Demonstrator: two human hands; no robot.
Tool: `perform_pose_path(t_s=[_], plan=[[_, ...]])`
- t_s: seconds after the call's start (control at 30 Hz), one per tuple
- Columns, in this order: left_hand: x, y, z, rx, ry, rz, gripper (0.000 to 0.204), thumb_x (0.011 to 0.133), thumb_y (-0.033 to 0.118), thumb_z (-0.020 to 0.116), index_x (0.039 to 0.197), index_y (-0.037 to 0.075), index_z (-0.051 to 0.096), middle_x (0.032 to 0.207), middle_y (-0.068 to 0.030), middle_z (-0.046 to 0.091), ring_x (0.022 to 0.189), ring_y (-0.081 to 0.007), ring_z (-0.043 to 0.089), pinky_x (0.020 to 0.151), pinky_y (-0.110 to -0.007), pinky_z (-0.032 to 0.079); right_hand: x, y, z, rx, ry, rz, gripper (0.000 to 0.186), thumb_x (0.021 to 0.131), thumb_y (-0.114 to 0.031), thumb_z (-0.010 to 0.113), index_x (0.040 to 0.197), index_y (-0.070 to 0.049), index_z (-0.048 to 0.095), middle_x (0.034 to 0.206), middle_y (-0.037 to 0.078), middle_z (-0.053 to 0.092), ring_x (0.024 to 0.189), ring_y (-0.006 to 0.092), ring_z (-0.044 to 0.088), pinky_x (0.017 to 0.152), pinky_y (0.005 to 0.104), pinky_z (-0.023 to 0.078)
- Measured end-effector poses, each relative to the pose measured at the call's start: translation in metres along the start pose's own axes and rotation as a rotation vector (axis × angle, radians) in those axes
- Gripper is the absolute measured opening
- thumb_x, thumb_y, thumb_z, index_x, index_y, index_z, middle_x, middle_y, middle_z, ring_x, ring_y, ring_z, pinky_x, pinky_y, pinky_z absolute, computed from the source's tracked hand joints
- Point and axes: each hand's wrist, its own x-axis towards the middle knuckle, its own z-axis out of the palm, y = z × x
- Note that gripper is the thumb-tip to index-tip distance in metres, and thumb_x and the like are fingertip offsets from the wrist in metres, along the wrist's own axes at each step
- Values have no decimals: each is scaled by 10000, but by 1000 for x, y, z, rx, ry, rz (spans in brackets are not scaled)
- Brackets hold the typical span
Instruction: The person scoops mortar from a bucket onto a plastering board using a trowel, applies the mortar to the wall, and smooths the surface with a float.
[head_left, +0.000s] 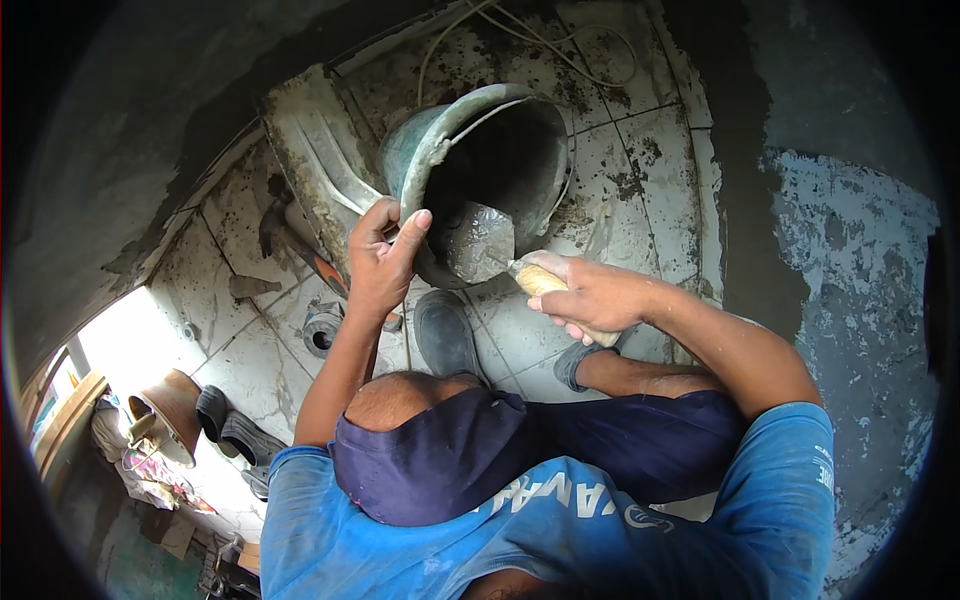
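A tipped green bucket [405, 142] lies before me, its dark mouth toward me and a pale crust on its rim. My left hand [385, 250] grips the near-left edge of that rim, thumb along the outside. A trowel with a pale wooden handle [590, 328] is in my right hand [612, 295], fingers wrapped round the grip. Its smeared metal blade [480, 243] reaches into the bucket's lower mouth; what is deeper inside is in shadow. Just left of the bucket is a dirty long board or float [300, 120] with a pale handle.
A hammer [310, 252], a round metal fitting [322, 330] and a cable [600, 80] lie on grimy tiles [220, 300]. Boots [245, 435], a rusty bowl [165, 415] and planks [65, 420] are at lower left. My feet [445, 335] are below the bucket; patchy grey plaster [850, 300] is at right.
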Motion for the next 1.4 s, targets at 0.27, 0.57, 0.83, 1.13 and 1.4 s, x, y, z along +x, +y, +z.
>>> perform_pose_path(t_s=[0.27,0.57,0.83,1.13,1.4], plan=[[9,-11,-33,15,57,14,286,901,224,692,744,60,520,700,73,462,659,-30,384,578,-206,313,-22,-15,-26,-468,349,-192,595,870,-240,588,1401,-51,400,831,154,648,616,221,623,621,344,519],[-5,14,-81,177,107,97,279,872,209,725,746,51,533,692,68,469,644,-32,391,570,-207,308,9,-60,-31,-976,530,-33,351,855,-180,567,1130,39,582,944,253,663,912,386,648,848,462,517],[-24,-12,-91,278,119,157,287,842,194,754,727,26,552,666,42,468,609,-46,409,554,-215,315,94,-33,-12,-956,322,-34,434,878,-194,526,1240,40,480,949,277,654,923,421,637,830,478,512],[-20,-15,-104,112,113,85,247,850,205,748,774,33,588,712,53,493,637,-43,427,577,-213,334,98,-21,56,-464,243,-210,505,875,-197,517,1300,43,387,956,316,640,942,450,628,826,490,511],[-11,-23,-117,-89,189,30,232,873,222,723,810,47,584,723,60,493,647,-42,421,593,-212,334,86,-48,77,303,55,-295,603,883,-187,555,1387,41,315,794,170,628,557,179,615,500,344,516]])
